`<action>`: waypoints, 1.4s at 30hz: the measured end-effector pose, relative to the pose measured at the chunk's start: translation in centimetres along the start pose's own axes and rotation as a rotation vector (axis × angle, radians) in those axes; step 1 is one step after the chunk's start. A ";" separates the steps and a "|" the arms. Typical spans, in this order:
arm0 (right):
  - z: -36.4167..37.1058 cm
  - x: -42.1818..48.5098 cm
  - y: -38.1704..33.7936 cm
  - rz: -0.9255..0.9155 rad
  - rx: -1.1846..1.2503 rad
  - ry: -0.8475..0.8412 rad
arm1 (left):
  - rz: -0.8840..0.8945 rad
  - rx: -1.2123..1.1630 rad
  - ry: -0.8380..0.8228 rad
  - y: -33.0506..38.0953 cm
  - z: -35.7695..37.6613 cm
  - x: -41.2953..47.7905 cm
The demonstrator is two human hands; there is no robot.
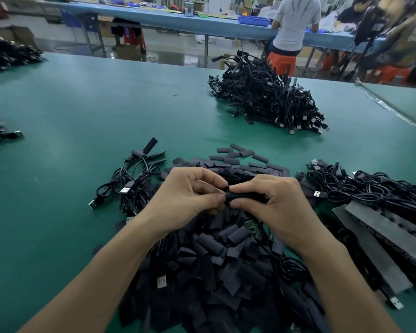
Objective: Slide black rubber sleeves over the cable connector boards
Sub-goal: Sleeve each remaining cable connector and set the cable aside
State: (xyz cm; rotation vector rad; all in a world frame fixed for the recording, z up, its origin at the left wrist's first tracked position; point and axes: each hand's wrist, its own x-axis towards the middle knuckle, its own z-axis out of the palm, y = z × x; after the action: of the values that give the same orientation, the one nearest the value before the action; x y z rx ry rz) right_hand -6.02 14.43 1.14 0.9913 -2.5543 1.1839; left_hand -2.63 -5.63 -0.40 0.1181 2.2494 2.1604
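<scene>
centre frame | left hand [190, 195] and right hand [281, 200] both pinch 1 black sleeve [245, 196] | likely light, soft, grippy: hold by its ends

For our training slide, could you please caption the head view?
Left hand and right hand pinch a black rubber sleeve over a heap of loose sleeves on a green table.

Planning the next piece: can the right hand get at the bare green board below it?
Likely yes, once freed: the green board lies uncovered atop the pile right under the right hand, which now pinches a black sleeve.
</scene>
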 end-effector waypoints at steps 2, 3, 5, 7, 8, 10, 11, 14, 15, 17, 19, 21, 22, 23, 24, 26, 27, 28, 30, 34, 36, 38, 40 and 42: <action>0.2 -0.1 0.1 0.055 0.036 0.058 | -0.006 -0.032 0.016 0.0 0.0 0.0; 0.3 -0.1 0.1 0.099 0.062 0.099 | -0.008 -0.049 0.030 -0.1 0.0 0.1; 0.7 -0.1 0.0 0.184 0.133 0.193 | -0.010 -0.072 0.068 -0.2 -0.1 0.1; 1.0 0.0 0.0 0.234 0.207 0.266 | -0.010 -0.082 0.107 -0.4 -0.1 0.2; 1.2 0.1 -0.1 0.249 0.234 0.285 | -0.007 -0.083 0.121 -0.4 -0.1 0.3; 1.6 0.2 -0.3 0.273 0.269 0.308 | 0.002 -0.078 0.137 -0.4 -0.1 0.3; 1.7 0.2 -0.4 0.281 0.280 0.314 | 0.004 -0.074 0.142 -0.4 0.0 0.3; 2.1 0.2 -0.7 0.296 0.296 0.312 | 0.009 -0.058 0.172 -0.3 0.1 0.2; 2.2 0.2 -0.7 0.300 0.294 0.307 | 0.009 -0.060 0.181 -0.2 0.1 0.2; 2.3 0.2 -0.7 0.307 0.292 0.297 | 0.006 -0.079 0.195 -0.1 0.1 0.1; 2.2 0.1 -0.7 0.318 0.307 0.293 | 0.002 -0.090 0.196 0.0 0.2 0.0; 2.1 0.1 -0.6 0.324 0.365 0.297 | 0.020 -0.046 0.182 0.1 0.3 0.0; 2.0 0.1 -0.7 0.325 0.397 0.305 | 0.051 0.019 0.179 0.1 0.3 -0.1; 1.8 0.2 -0.7 0.329 0.429 0.319 | 0.093 0.118 0.179 0.1 0.3 -0.2; 1.6 0.3 -0.7 0.337 0.463 0.341 | 0.150 0.277 0.193 0.1 0.3 -0.2; 0.9 0.5 -0.7 0.370 0.560 0.397 | 0.292 0.724 0.250 0.2 0.0 -0.4; 0.4 0.5 -0.7 0.390 0.627 0.425 | 0.330 0.906 0.261 0.3 -0.2 -0.5; 0.0 0.6 -0.7 0.405 0.697 0.448 | 0.314 0.979 0.242 0.4 -0.4 -0.5; -0.6 0.5 -0.7 0.415 0.766 0.459 | 0.227 0.888 0.143 0.3 -0.8 -0.3; -1.0 0.3 -0.2 0.449 0.531 0.338 | 0.239 0.650 0.302 0.4 -1.9 0.2; -1.3 0.1 0.2 0.484 0.343 0.215 | 0.229 0.624 0.523 0.6 -3.3 0.5; -1.6 -0.2 0.7 0.513 0.155 0.007 | 0.159 0.712 0.702 0.3 -4.9 0.7; -1.6 -0.4 0.7 0.528 0.009 -0.245 | 0.068 0.838 0.805 -0.4 -6.0 0.6; -1.5 -0.4 0.5 0.512 -0.084 -0.423 | -0.016 0.932 0.828 -1.1 -6.6 0.6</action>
State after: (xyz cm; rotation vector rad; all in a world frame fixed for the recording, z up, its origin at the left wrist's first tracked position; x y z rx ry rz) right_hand -6.20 16.02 1.69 0.6346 -3.3047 1.0369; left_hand -3.67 -12.19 -1.21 -0.9229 3.4520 1.0141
